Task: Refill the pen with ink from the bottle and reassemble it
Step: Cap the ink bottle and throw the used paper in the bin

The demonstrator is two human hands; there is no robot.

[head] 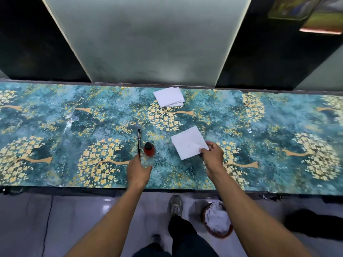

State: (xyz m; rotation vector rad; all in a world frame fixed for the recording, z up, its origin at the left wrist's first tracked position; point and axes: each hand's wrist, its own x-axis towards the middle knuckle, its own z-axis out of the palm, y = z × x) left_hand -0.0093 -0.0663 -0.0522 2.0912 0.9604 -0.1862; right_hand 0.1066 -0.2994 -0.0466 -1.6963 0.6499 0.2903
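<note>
Nearest the person, on the floor below the table's front edge, a round bin point(218, 220) holds crumpled white paper. On the teal table point(55, 136) with its gold blossom pattern, the left hand point(138, 171) grips the near end of a black pen point(139, 140), which points away from the person just left of the ink bottle point(149, 149). The bottle is red with a black cap on, standing upright. To the bottle's right, the right hand point(211, 154) pinches the near corner of a white tissue point(188, 142) between thumb and fingertips. Beyond the bottle, near the table's far edge, lies a small stack of white tissues point(168, 96).
</note>
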